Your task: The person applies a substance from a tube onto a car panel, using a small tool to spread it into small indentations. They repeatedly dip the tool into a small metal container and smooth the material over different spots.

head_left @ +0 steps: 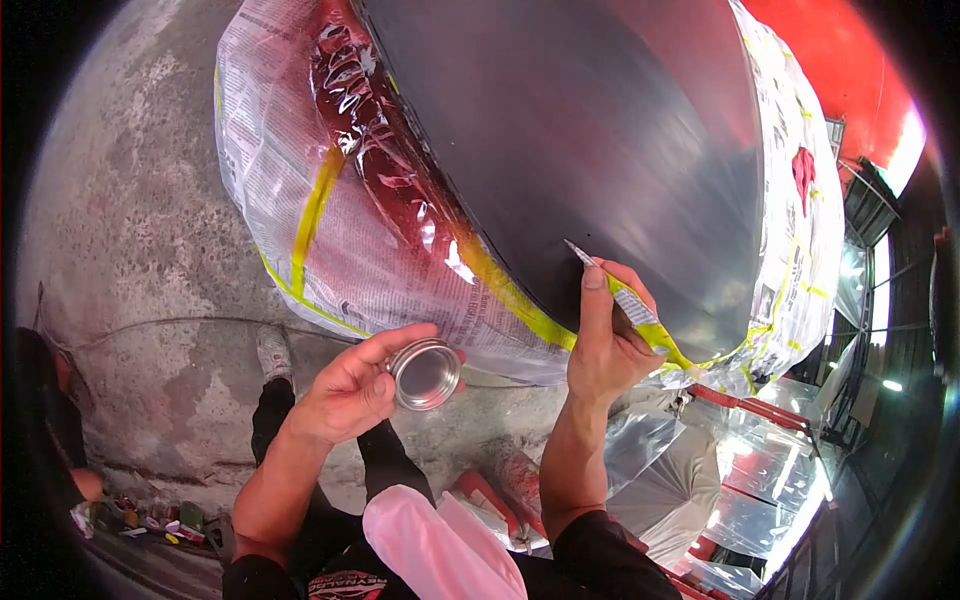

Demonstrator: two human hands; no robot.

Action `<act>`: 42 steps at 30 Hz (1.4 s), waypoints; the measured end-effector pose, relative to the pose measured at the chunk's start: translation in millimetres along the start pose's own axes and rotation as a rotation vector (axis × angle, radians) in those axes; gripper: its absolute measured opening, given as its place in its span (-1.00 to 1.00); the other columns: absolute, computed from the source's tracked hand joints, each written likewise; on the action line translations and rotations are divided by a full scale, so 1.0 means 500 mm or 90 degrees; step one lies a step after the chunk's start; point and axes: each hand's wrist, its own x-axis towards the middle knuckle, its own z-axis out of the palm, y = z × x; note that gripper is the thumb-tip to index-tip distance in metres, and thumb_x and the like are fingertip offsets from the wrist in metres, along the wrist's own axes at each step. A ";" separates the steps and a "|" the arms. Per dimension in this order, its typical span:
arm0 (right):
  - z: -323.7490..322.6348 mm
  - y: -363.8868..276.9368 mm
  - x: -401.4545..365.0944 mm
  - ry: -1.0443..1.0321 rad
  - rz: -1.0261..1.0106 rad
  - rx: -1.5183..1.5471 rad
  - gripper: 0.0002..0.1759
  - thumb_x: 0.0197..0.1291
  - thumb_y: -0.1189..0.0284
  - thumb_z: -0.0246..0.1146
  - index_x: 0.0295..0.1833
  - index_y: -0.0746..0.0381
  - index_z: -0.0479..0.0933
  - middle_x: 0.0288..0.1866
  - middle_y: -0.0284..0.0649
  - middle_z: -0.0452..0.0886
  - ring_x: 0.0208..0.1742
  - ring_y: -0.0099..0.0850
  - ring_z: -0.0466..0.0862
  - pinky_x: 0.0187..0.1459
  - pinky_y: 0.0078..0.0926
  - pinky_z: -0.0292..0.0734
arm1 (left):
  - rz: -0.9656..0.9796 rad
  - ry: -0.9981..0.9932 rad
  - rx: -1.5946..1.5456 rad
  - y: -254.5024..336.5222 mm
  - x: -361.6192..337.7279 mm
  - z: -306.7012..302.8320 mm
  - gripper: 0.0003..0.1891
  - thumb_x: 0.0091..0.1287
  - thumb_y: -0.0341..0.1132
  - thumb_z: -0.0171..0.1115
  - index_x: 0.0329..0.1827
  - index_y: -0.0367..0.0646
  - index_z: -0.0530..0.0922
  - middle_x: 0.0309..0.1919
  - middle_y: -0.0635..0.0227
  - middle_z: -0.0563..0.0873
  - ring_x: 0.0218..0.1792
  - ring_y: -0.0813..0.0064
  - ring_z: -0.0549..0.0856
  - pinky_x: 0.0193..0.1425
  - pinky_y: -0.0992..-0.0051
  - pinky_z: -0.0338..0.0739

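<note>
My left hand (345, 392) grips a small round metal tin (426, 374) by its side, with its rim turned up toward me. Between thumb and fingers, my right hand (610, 345) pinches a pointed roll of printed paper (628, 302), pale at its tip and yellow along one side. That tip lies over the lower part of a dark grey car panel (590, 130), close to a tiny dark speck on the surface. Newspaper masking (262, 120) and yellow tape (316, 222) surround the panel.
Glossy clear film (370, 150) with a red tint runs along the panel's left edge. A cable (180, 322) crosses the concrete floor (140, 220). Plastic sheeting (670, 470) and a red metal frame (760, 405) stand at lower right. Small litter (160, 525) lies at lower left, near another person's leg.
</note>
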 end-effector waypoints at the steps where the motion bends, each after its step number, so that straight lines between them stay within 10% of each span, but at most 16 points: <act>1: 0.000 0.001 0.000 0.001 -0.005 -0.007 -0.86 0.16 0.59 0.39 -0.15 0.36 0.67 -0.23 -0.23 0.70 -0.23 -0.59 0.61 -0.11 -0.66 0.47 | 0.000 0.000 0.000 0.000 0.000 0.000 -0.36 0.47 -0.13 0.09 0.52 -0.17 0.14 0.32 -0.15 0.43 0.28 -0.05 0.51 0.40 0.04 0.28; 42: 0.015 -0.025 0.017 -0.018 0.002 -0.049 -0.85 0.16 0.54 0.41 -0.15 0.35 0.67 -0.27 -0.28 0.67 -0.24 -0.60 0.58 -0.12 -0.65 0.44 | 0.005 -0.004 -0.022 0.001 -0.004 -0.007 -0.34 0.45 -0.15 0.13 0.53 -0.19 0.13 0.33 -0.15 0.42 0.31 -0.06 0.49 0.42 0.06 0.27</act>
